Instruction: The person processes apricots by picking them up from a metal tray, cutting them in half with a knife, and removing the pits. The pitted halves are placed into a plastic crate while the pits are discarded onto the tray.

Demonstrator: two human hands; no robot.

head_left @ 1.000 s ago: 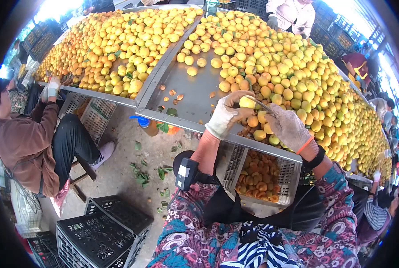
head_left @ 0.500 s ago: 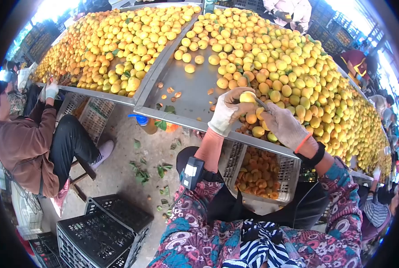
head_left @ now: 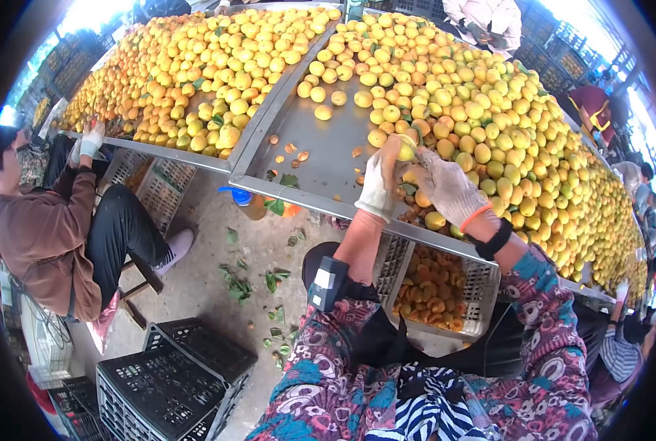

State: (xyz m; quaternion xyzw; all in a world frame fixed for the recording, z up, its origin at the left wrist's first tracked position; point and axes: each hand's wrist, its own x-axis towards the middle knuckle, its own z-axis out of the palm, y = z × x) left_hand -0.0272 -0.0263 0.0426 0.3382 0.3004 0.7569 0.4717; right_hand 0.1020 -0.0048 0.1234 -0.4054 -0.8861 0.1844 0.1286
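My left hand (head_left: pixel 379 180), in a pale work glove, is closed around a yellow apricot (head_left: pixel 405 150) just above the table's near edge. My gloved right hand (head_left: pixel 449 187) meets it from the right, its fingers wrapped round a thin metal tool (head_left: pixel 417 137) that lies against the fruit. The tool's handle is hidden in the glove, so its exact kind does not show. Behind and to the right of both hands spreads a large heap of apricots (head_left: pixel 504 140) on the metal table (head_left: pixel 298 140). Below them, a crate (head_left: pixel 482 290) contains halved apricots (head_left: pixel 431 287).
A metal divider (head_left: pixel 280 92) separates off another apricot heap (head_left: pixel 195 81). At left sits a person in brown (head_left: pixel 48 235). Black crates (head_left: pixel 162 389) stand on the floor at lower left, near scattered leaves (head_left: pixel 236 283). A blue-capped bottle (head_left: pixel 251 206) is by the table edge.
Both hands have stayed together, shifting slightly right in the view. The apricot has tipped upright in my left fingers and the tool now reaches its upper side.
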